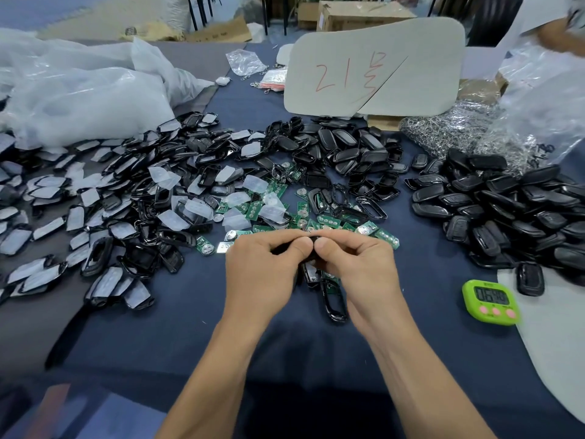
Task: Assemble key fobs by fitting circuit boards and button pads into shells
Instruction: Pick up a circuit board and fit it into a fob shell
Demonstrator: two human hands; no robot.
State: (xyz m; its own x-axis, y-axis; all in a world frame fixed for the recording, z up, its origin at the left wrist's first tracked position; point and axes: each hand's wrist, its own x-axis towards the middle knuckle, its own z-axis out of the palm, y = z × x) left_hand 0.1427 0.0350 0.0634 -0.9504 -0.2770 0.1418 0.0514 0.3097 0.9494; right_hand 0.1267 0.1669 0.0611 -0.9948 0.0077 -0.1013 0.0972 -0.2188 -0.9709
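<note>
- Close to the body, in the middle, the left hand (pixel 266 267) and the right hand (pixel 354 264) meet. Each grip is pinching the same small black shell (pixel 315 240), and the thumb tips almost touch.
- The shell sits inside the grip, so both hands are just as near to it. Fingers hide most of it, so I cannot tell which way its long side runs.
- Just under the grip, a loose black frame (pixel 332 301) lies on the dark blue bench (pixel 158 312).
- Off to the right of the grip sits a green timer (pixel 489 301).
- Just past the grip lie green circuit boards (pixel 329 220). A little further and to the left are see-through button pads (pixel 235 198). I think the next piece is a short reach forward.
- Far left of the grip is a heap of open shells (pixel 95 191). Far right is a heap of closed fobs (pixel 506 201).
- Farthest off stand a white board (pixel 411 74), plastic bags (pixel 79 99) and a cardboard box (pixel 361 14).
</note>
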